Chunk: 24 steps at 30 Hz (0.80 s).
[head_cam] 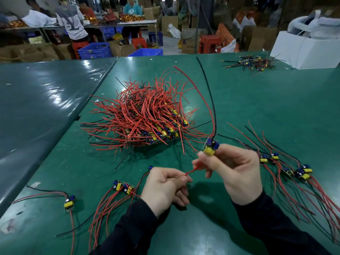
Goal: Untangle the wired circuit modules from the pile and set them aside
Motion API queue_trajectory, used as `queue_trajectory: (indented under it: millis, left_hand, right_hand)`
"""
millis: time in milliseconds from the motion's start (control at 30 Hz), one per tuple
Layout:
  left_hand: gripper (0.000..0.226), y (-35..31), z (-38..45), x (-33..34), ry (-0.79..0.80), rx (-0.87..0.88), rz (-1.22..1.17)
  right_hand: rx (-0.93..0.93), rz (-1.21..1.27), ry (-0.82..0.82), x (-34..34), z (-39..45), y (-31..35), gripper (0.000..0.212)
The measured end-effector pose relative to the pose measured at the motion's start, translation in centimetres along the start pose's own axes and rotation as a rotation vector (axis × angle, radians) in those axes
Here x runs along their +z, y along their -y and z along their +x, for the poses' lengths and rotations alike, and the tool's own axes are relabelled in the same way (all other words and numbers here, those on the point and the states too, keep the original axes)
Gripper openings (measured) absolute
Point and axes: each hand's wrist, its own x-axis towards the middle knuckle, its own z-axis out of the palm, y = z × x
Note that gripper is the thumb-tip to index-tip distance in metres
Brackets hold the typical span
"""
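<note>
While the left hand (pixel 165 186) pinches its red wire (pixel 191 172), the right hand (pixel 233 173) grips a module (pixel 209 147) beside the pile (pixel 145 115).

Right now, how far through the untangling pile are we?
Early. Done: a few modules set aside in a group right, a pair near the left hand, one far left. In hand: the right hand holds one module; the left hand pinches its red wire. Left: the main pile, still large, by far most of the job.
</note>
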Motion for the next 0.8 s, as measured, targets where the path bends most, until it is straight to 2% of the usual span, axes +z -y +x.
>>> queue_trajectory:
  millis: [133,167,267,333,433,500,533,633,700,800]
  left_hand:
    - [0.016,0.1,-0.1,0.1,0.039,0.019,0.046]
    - [0.016,0.2,-0.1,0.3,0.038,0.030,0.084]
    - [0.019,0.3,-0.2,0.1,-0.027,0.096,0.167]
    - [0.018,0.2,-0.4,-0.1,-0.005,0.123,0.169]
    - [0.015,-0.3,-0.7,-0.2,0.217,0.134,0.232]
    - [0.013,-0.8,-1.0,-0.1,0.396,0.128,0.241]
    - [0.018,-1.0,-1.1,-0.1,0.420,0.109,0.194]
    - [0.022,-1.5,-0.9,-0.2,0.298,0.077,-0.085]
    - [0.023,-1.3,-0.7,-0.2,0.209,0.148,-0.147]
    - [0.019,-1.1,-0.7,-0.2,0.207,0.193,-0.176]
  right_hand:
    - [0.052,-0.012,-0.253,-0.9,1.3,0.1,0.008]
    - [0.058,-0.027,-0.260,-0.9,1.2,0.1,0.009]
    - [0.059,-0.017,-0.044,0.0,0.2,-0.1,0.008]
    - [0.085,0.012,-0.022,0.1,0.2,0.0,0.008]
    - [0.227,0.002,-0.197,-1.1,1.4,-0.2,0.012]
    - [0.365,-0.027,-0.188,-1.6,1.7,-0.4,0.012]
    - [0.426,-0.029,-0.152,-1.5,1.7,-0.5,0.011]
    - [0.476,-0.059,-0.027,-0.7,1.0,-1.4,0.013]
    - [0.433,-0.040,0.023,-0.3,0.6,-1.9,0.005]
    - [0.387,-0.034,0.006,-0.2,0.4,-2.2,0.014]
